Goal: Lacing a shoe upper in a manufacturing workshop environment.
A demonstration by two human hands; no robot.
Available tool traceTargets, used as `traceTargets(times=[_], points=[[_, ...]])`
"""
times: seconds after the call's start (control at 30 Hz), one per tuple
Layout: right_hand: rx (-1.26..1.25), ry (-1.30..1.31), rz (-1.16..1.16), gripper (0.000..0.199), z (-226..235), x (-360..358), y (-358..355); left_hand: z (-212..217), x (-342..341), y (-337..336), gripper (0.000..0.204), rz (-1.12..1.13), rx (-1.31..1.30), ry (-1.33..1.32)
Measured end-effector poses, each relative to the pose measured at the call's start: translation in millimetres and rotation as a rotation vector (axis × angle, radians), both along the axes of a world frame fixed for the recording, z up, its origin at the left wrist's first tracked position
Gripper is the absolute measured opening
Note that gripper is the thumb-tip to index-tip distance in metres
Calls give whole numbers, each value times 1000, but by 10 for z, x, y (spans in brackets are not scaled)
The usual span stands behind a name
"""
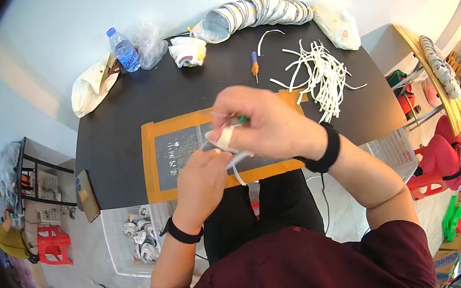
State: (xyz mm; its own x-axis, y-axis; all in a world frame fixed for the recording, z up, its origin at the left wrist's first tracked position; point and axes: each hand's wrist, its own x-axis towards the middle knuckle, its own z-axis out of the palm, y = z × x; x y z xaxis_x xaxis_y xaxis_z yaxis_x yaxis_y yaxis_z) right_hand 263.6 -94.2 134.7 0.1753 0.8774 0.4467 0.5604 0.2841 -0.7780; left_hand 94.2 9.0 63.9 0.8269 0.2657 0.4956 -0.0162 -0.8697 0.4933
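Observation:
Both my hands meet over a taped dark sheet [184, 140] at the table's near side. My left hand [203, 176] is closed, pinching a small grey-white fabric piece [238, 158]. From that piece a white cord [239, 176] hangs toward the table edge. Just above and to the right, my right hand [265, 122] is closed, with a green bit [243, 119] and a thin metal shaft showing between its fingers, seemingly a slim tool. A pale wrap [225, 137] shows at its thumb. The fingers hide where tool and fabric meet.
A pile of white cords [323, 81] and an orange-and-purple-handled pointed tool [255, 66] lie beyond my right hand. Farther back are a stacked fabric roll [255, 14], a water bottle [124, 50] and bags. A phone [87, 195] lies left; a crate [134, 253] stands below.

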Motion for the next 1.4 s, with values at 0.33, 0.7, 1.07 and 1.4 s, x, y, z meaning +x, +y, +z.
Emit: traceTargets(times=[0.33, 0.7, 1.07, 1.4], points=[[-306, -441, 116, 15, -246, -102, -170, 100, -400, -17, 31, -84, 546, -98], [-169, -441, -64, 11, -524, -449, -190, 81, -440, -28, 31, -70, 589, -126], [-201, 149, -69, 14, -844, -404, 39, 150, -420, -25, 21, 32, 300, -60], [-534, 1152, 33, 8, -757, -445, 11, 226, -632, 24, 28, -207, 612, 85]])
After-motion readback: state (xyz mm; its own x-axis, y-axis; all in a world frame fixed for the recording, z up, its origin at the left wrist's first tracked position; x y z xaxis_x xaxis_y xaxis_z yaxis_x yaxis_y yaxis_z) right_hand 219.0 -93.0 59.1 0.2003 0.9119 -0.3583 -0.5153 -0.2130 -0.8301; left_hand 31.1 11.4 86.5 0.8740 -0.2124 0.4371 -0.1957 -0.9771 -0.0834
